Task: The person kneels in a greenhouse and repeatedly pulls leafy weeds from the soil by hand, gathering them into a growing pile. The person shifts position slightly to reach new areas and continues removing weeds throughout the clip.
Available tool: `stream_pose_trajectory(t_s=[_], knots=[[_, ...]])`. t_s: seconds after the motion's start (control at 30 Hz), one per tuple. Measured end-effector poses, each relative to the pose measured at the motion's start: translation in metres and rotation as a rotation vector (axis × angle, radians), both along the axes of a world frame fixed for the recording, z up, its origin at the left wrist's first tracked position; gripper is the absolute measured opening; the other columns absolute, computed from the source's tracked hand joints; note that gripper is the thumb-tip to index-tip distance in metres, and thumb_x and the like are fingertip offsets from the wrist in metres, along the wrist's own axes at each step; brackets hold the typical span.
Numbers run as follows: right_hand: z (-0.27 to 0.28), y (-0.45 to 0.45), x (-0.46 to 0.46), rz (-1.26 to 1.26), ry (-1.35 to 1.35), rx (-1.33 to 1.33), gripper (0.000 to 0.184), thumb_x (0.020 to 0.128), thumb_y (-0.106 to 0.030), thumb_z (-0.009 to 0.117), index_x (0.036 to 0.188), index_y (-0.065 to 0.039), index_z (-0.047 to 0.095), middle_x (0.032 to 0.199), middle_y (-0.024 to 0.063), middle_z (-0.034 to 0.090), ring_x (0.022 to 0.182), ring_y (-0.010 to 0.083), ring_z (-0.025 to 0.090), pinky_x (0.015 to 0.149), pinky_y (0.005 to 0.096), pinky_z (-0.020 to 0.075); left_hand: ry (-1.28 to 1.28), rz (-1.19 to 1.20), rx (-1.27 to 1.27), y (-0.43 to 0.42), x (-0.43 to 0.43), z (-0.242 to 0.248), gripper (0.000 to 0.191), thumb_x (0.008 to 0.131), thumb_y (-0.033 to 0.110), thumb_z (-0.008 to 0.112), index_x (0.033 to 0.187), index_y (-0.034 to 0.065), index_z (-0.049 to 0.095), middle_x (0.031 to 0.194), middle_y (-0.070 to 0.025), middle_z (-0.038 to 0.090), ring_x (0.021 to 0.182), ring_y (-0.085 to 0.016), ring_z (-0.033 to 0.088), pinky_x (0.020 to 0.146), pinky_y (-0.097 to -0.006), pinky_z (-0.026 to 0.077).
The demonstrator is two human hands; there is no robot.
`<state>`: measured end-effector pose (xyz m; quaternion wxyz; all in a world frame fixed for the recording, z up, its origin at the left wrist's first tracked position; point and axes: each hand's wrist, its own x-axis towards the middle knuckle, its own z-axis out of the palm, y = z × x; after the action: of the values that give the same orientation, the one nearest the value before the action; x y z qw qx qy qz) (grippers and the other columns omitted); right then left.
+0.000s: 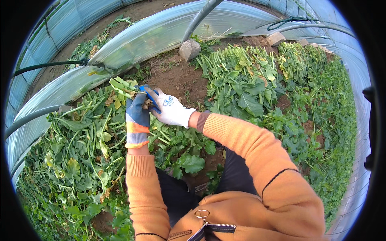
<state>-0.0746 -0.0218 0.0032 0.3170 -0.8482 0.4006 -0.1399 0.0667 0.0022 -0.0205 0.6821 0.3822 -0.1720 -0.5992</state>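
Observation:
My left hand [137, 113] wears a grey-blue coated glove with an orange and grey cuff. It grips a bunch of pale green leafy-vegetable stalks [120, 86], whose cut-looking ends point up and to the left. My right hand [172, 108], in a white glove with blue-coated fingers, presses against the bunch beside the left hand. Brown withered leaf [147, 104] shows between the two hands. The right fingertips are partly hidden, so what they pinch is unclear. Beneath and left of the hands lies a heap of loose leafy plants [87, 129], some leaves yellowed.
Stacked greens [241, 78] lie on the soil ahead to the right, with another pile [294, 61] beyond. Leafy plants [325, 129] cover the right side. A metal pole [200, 19] meets a concrete block [190, 49] beside plastic sheeting [144, 36]. A dark rope [49, 64] stretches left.

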Motion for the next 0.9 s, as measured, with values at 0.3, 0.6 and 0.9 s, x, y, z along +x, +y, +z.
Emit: stream_pose_trajectory(t_s=[0.3, 0.6, 0.9], knots=[[0.023, -0.112, -0.126, -0.364, -0.199, -0.281, 0.065, 0.086, -0.03, 0.056, 0.143, -0.008, 0.032, 0.128, 0.0249, 0.051, 0.112, 0.0403, 0.055, 0.095, 0.0435, 0.045, -0.131, -0.07, -0.079, 0.009, -0.006, 0.015, 0.054, 0.093, 0.016, 0.055, 0.141, 0.0061, 0.034, 0.14, -0.0177, 0.044, 0.129, -0.031, 0.044, 0.106, -0.0445, 0.035], [-0.046, -0.205, -0.268, -0.725, 0.528, -0.199, 0.078, 0.085, -0.037, 0.06, 0.15, -0.02, 0.02, 0.144, 0.0207, 0.036, 0.127, 0.0392, 0.044, 0.102, 0.0506, 0.0385, -0.373, -0.164, 0.05, 0.011, -0.038, 0.011, 0.046, 0.093, 0.017, 0.055, 0.136, 0.0029, 0.042, 0.127, -0.0139, 0.055, 0.114, -0.024, 0.057, 0.098, -0.0362, 0.045], [-0.136, -0.196, -0.262, -0.441, 0.69, -0.448, 0.054, 0.082, -0.031, 0.064, 0.132, -0.018, 0.048, 0.137, 0.0126, 0.045, 0.129, 0.0321, 0.04, 0.102, 0.055, 0.0336, -0.365, -0.236, 0.066, 0.003, -0.074, -0.002, 0.043, 0.09, 0.011, 0.06, 0.13, -0.0008, 0.048, 0.118, -0.0105, 0.061, 0.104, -0.016, 0.059, 0.091, -0.028, 0.046]])
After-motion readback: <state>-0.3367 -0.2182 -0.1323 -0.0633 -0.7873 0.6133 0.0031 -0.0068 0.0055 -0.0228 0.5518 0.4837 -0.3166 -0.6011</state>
